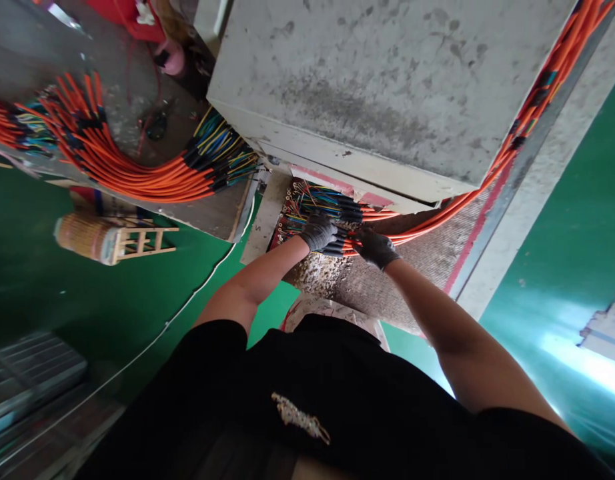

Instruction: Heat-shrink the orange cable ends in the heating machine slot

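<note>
Both of my hands wear dark grey gloves and reach down to a bundle of orange cables (417, 223) that ends in coloured wires (317, 200) under a grey metal cabinet (387, 80). My left hand (317, 231) is curled over the black-sleeved cable ends beside the coloured wires. My right hand (375, 248) is closed around the orange cables just to the right. My black shirt fills the bottom of the view.
A second orange cable bundle (117, 167) with coloured wire ends (222, 150) curves at the left. A wire spool on a wooden frame (95, 239) lies on the green floor (87, 300). A thin white cord (187, 300) crosses the floor. Orange cables run along the cabinet's right edge (547, 87).
</note>
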Available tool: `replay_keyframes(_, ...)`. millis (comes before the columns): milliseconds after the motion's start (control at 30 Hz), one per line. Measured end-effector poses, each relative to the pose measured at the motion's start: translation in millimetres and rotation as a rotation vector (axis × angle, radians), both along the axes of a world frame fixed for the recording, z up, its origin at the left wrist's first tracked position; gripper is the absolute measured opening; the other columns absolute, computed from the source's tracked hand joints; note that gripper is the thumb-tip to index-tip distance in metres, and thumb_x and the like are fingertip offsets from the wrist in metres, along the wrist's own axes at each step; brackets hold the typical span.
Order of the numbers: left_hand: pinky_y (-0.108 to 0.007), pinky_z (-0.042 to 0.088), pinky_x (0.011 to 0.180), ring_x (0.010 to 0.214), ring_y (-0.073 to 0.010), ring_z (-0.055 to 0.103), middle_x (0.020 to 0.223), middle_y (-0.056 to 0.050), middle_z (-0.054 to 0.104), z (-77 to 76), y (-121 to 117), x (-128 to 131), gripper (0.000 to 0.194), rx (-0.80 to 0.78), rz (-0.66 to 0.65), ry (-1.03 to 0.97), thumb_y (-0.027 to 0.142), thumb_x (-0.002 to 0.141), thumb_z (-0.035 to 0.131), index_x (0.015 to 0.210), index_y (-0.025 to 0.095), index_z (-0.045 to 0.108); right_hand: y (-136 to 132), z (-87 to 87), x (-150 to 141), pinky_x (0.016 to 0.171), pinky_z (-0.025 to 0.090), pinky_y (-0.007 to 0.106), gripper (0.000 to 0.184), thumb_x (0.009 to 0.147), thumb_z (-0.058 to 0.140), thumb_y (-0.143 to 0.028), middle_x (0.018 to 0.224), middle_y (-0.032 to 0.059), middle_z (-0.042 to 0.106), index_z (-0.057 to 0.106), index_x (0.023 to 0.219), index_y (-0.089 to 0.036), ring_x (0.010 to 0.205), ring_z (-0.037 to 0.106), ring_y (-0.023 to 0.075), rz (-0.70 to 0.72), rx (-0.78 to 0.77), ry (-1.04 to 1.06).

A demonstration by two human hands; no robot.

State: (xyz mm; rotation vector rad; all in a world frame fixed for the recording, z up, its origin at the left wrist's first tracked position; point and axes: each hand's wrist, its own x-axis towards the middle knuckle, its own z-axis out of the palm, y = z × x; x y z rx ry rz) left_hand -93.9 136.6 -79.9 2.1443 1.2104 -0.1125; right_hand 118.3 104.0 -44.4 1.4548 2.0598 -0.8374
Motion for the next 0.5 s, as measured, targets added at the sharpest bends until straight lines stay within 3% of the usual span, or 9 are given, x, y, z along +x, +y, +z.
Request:
replay_keyframes(133,-0.047,0.042,0.096,0.105,-0.0327,0.066,0.096,-0.013,0.077,3.4,0.1,2.9,0.019,0.056,-0.200,0.142,0.022,0.094,0.066,0.083,0.017,0.081,17.2,-7.3,4.1,0.110,0.055,0.041,0.046,0.109,0.046,-0.037,0.154,0.0091,0.067,0.070,0.148,-0.028,0.139,0.063,0.0304,0.097,-0.054,0.063)
replay_keyframes(233,-0.049,0.041,0.095,0.107,-0.0338,0.065,0.102,-0.015,0.076,4.6,-0.4,2.6,0.023,0.110,-0.305,0.208,0.020,0.098,0.060,0.089,0.016,0.082,15.5,-7.5,5.4,0.109,0.056,0.044,0.048,0.110,0.043,-0.038,0.153,0.0089,0.068,0.068,0.150,-0.028,0.139,0.063,0.0308,0.086,-0.027,0.071)
replay_keyframes(500,-0.052,0.039,0.104,0.117,-0.0354,0.063,0.118,-0.016,0.076,-3.9,-1.7,-1.0,0.026,0.108,-0.227,0.131,0.025,0.102,0.060,0.104,0.015,0.083,-1.9,-7.7,2.6,0.096,0.060,0.040,0.049,0.111,0.043,-0.043,0.152,0.0162,0.066,0.068,0.146,-0.021,0.126,0.069,0.0314,-0.051,0.051,-0.007)
